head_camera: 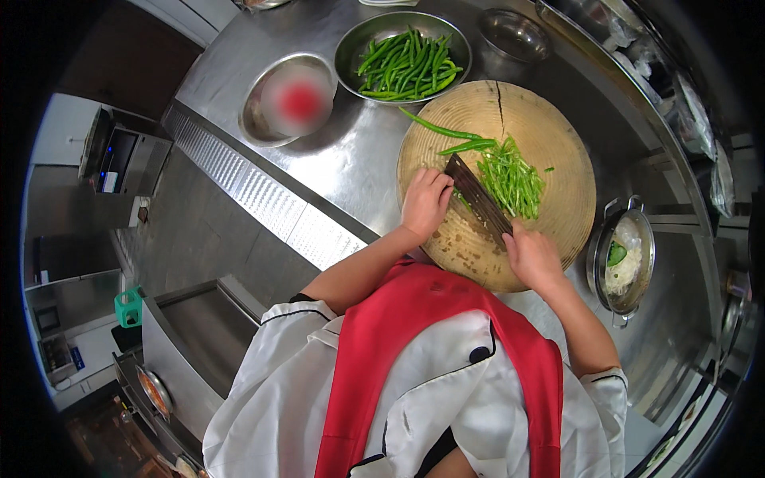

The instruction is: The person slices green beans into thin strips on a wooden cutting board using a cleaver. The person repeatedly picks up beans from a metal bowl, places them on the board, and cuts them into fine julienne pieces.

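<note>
A thick round wooden chopping block (556, 179) lies before me. My right hand (534, 250) grips a dark-bladed cleaver (478, 200), its blade slanting across the block. At the blade's far end, on its left side, are the curled fingers of my left hand (425, 200). They press on a green chili pepper (461, 199), mostly hidden by the fingers and blade. A pile of thinly cut green pepper strips (511, 179) lies to the blade's right. Two whole green chili peppers (445, 126) rest beyond the blade, one reaching past the block's edge.
On the steel counter (239, 66), a metal bowl of whole green chilies (342, 60) stands behind the block. A metal bowl with blurred contents (248, 119) is to its left. At right is a two-handled pan (648, 263) holding pale shreds. Another metal bowl (514, 34) sits at back right.
</note>
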The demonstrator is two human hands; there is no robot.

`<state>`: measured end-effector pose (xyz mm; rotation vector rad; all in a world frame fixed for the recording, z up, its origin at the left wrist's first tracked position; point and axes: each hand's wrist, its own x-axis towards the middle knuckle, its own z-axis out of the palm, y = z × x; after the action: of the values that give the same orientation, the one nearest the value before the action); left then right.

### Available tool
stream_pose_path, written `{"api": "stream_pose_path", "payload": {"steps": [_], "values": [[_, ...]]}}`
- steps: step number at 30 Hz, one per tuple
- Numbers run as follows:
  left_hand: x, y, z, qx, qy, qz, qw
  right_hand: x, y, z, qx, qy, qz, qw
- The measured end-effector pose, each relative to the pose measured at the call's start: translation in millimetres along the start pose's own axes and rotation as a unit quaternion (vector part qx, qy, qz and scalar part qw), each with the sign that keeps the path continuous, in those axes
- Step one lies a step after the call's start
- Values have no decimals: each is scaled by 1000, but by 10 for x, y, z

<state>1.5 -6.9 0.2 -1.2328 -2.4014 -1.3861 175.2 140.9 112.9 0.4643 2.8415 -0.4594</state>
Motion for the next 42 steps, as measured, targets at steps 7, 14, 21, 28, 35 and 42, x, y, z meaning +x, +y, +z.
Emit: {"api": "stream_pose_path", "payload": {"steps": [7,14,21,28,35,42], "values": [[11,-15,17,0,1,-1,1000,2,0,-7,7,8,-13,1000],[21,-8,20,5,3,-3,1000,18,11,6,10,2,-15,1000],[16,-4,13,1,8,1,1000,37,19,37,11,-5,-17,1000],[7,-15,29,-5,15,-3,1000,50,27,181,34,-2,30,999],[-8,-10,11,-37,8,-25,999,-127,323,264,238,113,74,962],[181,15,-73,-6,27,-7,1000,-380,327,303,181,90,77,976]]}}
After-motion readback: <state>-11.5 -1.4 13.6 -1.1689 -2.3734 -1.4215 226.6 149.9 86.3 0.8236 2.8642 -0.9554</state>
